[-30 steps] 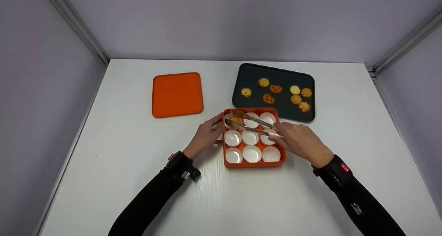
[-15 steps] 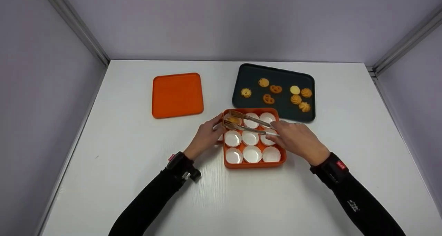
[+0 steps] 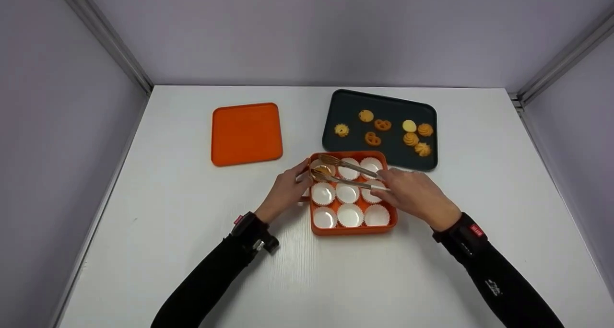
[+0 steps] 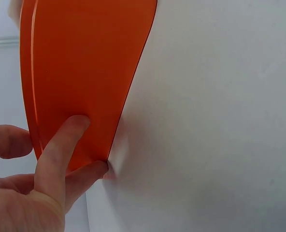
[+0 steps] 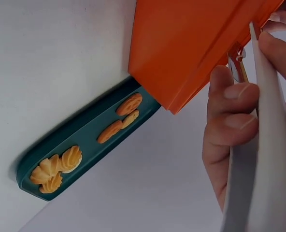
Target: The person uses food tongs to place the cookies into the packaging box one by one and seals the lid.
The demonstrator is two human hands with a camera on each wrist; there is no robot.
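Note:
My left hand [image 3: 284,191] rests against the left wall of an orange box [image 3: 354,231], fingertips and thumb [image 4: 75,125] touching its side and lower edge. White pleated paper cups [image 3: 350,215] fill the box in rows. From the right, my right hand [image 3: 416,197] holds a pair of tongs [image 3: 357,182], whose brownish tips stand apart over the back-left cup. A golden cookie [image 3: 323,169] shows in that cup, partly hidden by the tongs. In the right wrist view, curled fingers and thumb grip the pale tong handles [image 5: 271,159].
A dark green tray [image 3: 355,143] lies behind the box with pretzel-shaped cookies [image 3: 382,124], swirled cookies [image 3: 411,139] and several others on it. At the back left lies a flat orange lid or tray [image 3: 247,134]. Grey walls [image 3: 307,35] enclose the white table [image 3: 307,280] at the back and sides.
The tong tips have spread slightly, and the golden cookie between them now sits lower in the back-left cup. My left hand has stayed against the box.

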